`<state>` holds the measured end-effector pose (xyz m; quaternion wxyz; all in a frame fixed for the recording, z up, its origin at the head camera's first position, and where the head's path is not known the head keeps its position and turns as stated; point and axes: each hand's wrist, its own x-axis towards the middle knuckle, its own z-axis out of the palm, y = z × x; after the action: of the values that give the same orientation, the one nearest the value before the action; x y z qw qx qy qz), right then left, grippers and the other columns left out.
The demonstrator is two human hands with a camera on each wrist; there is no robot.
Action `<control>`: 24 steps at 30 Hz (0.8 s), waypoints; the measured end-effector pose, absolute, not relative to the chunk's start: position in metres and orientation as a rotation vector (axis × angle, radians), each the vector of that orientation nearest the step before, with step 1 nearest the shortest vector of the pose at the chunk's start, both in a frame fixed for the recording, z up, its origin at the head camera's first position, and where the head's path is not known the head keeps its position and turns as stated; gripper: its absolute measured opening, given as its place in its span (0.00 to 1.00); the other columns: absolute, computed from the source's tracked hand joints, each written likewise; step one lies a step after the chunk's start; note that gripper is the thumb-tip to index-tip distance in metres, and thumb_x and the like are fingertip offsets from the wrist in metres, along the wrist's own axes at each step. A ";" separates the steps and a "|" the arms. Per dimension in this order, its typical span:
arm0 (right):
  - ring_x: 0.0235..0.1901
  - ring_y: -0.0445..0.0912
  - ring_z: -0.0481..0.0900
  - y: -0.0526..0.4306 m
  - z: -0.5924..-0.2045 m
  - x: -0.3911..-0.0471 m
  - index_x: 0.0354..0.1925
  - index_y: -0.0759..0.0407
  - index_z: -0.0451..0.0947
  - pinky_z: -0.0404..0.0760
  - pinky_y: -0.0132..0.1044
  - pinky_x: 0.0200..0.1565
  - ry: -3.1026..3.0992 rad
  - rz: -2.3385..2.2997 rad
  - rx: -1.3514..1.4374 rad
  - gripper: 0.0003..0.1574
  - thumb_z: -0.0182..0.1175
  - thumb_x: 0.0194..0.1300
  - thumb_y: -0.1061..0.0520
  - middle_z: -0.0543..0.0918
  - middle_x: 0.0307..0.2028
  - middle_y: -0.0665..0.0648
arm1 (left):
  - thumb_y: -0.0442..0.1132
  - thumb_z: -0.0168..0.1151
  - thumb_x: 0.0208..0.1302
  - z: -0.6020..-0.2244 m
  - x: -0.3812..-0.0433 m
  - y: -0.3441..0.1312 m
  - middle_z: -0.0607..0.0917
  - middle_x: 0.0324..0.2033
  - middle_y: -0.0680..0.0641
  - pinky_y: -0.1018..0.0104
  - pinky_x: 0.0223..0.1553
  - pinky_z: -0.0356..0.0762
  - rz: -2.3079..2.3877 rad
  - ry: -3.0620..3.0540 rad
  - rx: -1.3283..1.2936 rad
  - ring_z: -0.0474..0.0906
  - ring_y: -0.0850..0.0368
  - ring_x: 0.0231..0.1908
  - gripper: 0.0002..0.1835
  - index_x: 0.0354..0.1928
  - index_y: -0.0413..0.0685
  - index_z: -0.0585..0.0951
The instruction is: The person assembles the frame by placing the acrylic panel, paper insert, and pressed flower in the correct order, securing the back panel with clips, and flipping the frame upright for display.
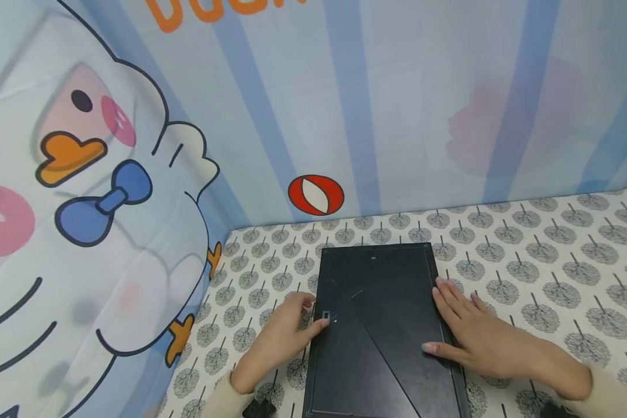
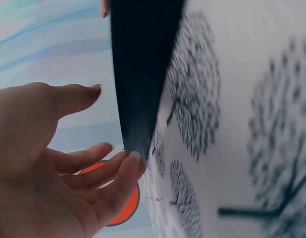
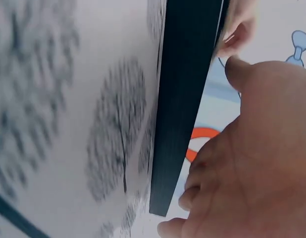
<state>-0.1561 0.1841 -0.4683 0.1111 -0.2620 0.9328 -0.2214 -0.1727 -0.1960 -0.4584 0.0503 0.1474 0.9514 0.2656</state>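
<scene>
Black and rectangular, the panel (image 1: 386, 328) lies on the tree-print cloth (image 1: 564, 273), at about five o'clock from the middle of your head view, with its near end running out of the picture.

Your left hand (image 1: 287, 328) is at the panel's nine o'clock edge. Its thumb and fingers are well parted, the thumb reaching over the top face just beside a small metal catch (image 1: 326, 314) while the fingers bend loosely along the side. From the left wrist, a fingertip seems to touch that edge, though the steep angle makes it hard to be sure; you have no firm grip there.

Your right hand (image 1: 472, 337) rests at the three o'clock edge, spread wide. Its long fingers lie nearly straight along the border, pointing toward eleven o'clock, and its thumb stretches inward over the top face toward nine. It touches the panel without closing round it.

A thin diagonal line (image 1: 378, 346) crosses the panel's back toward five o'clock. Beyond, a striped backdrop (image 1: 413, 116) carries a red-and-white ball (image 1: 298, 195) at eleven o'clock from the panel and a big duck print (image 1: 110, 278) toward ten.
</scene>
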 end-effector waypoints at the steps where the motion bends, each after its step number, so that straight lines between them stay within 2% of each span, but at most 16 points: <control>1: 0.82 0.71 0.43 0.185 -0.468 -0.159 0.84 0.66 0.46 0.49 0.79 0.74 2.739 -0.642 -0.768 0.66 0.52 0.72 0.23 0.41 0.84 0.71 | 0.56 0.66 0.74 -0.458 -0.174 -0.195 0.82 0.57 0.42 0.53 0.52 0.84 0.729 2.939 0.478 0.82 0.51 0.52 0.32 0.69 0.42 0.75; 4: 0.82 0.72 0.43 0.187 -0.467 -0.165 0.84 0.66 0.45 0.46 0.80 0.74 2.708 -0.639 -0.770 0.66 0.53 0.72 0.23 0.41 0.84 0.71 | 0.59 0.63 0.75 -0.456 -0.177 -0.193 0.76 0.69 0.38 0.47 0.65 0.80 0.536 3.001 0.572 0.77 0.44 0.66 0.39 0.75 0.40 0.70; 8: 0.82 0.73 0.44 0.189 -0.468 -0.169 0.83 0.68 0.46 0.46 0.81 0.73 2.695 -0.625 -0.795 0.66 0.54 0.72 0.24 0.42 0.84 0.72 | 0.63 0.58 0.76 -0.454 -0.183 -0.193 0.69 0.76 0.36 0.45 0.74 0.72 0.368 3.026 0.700 0.67 0.41 0.76 0.43 0.79 0.38 0.64; 16: 0.81 0.72 0.48 0.191 -0.467 -0.169 0.83 0.69 0.48 0.52 0.80 0.72 2.761 -0.566 -0.823 0.66 0.56 0.71 0.24 0.45 0.83 0.73 | 0.73 0.45 0.76 -0.459 -0.201 -0.191 0.57 0.82 0.36 0.46 0.81 0.62 0.240 3.000 0.773 0.56 0.42 0.82 0.52 0.83 0.37 0.54; 24: 0.81 0.72 0.50 0.189 -0.470 -0.165 0.82 0.68 0.49 0.57 0.79 0.72 2.775 -0.591 -0.834 0.66 0.57 0.71 0.24 0.47 0.83 0.73 | 0.79 0.37 0.73 -0.466 -0.209 -0.194 0.47 0.85 0.40 0.48 0.83 0.57 0.220 2.934 0.743 0.46 0.44 0.85 0.56 0.84 0.41 0.49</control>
<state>-0.1654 0.1891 -0.4698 0.0918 -0.2808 0.9344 -0.1991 -0.2092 -0.1943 -0.4664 0.0533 0.2444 0.9655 0.0724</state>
